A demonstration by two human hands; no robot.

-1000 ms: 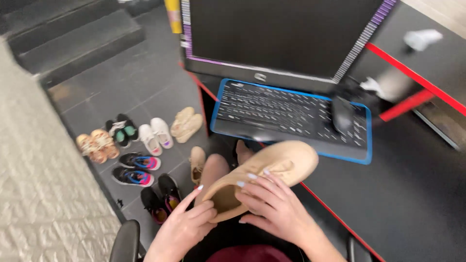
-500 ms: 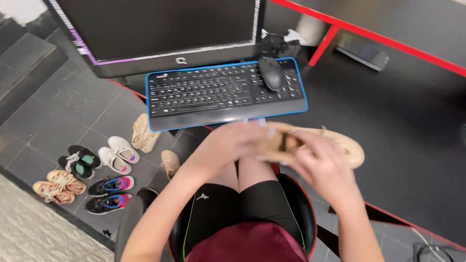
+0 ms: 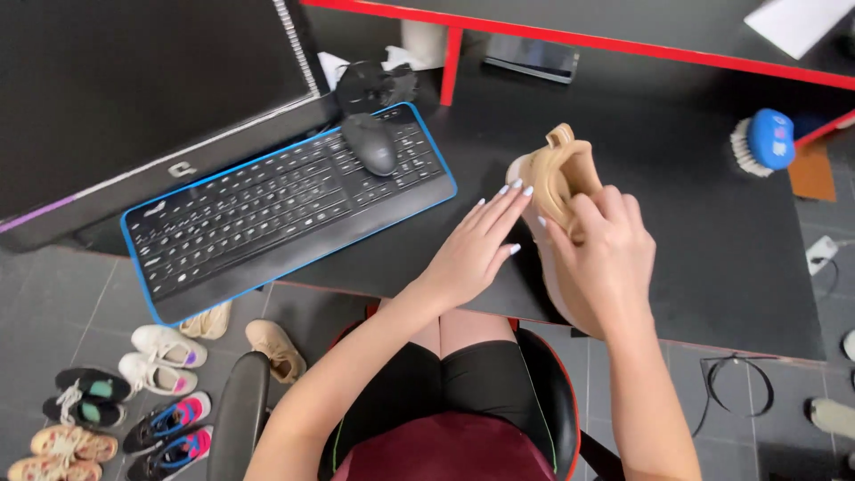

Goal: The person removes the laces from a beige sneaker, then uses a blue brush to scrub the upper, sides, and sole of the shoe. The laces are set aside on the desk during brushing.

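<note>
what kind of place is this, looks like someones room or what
Probably a home computer desk corner, not a workshop: a black desk with a monitor and keyboard, and pairs of shoes lined on the tiled floor. Both hands hold a tan shoe.
</note>
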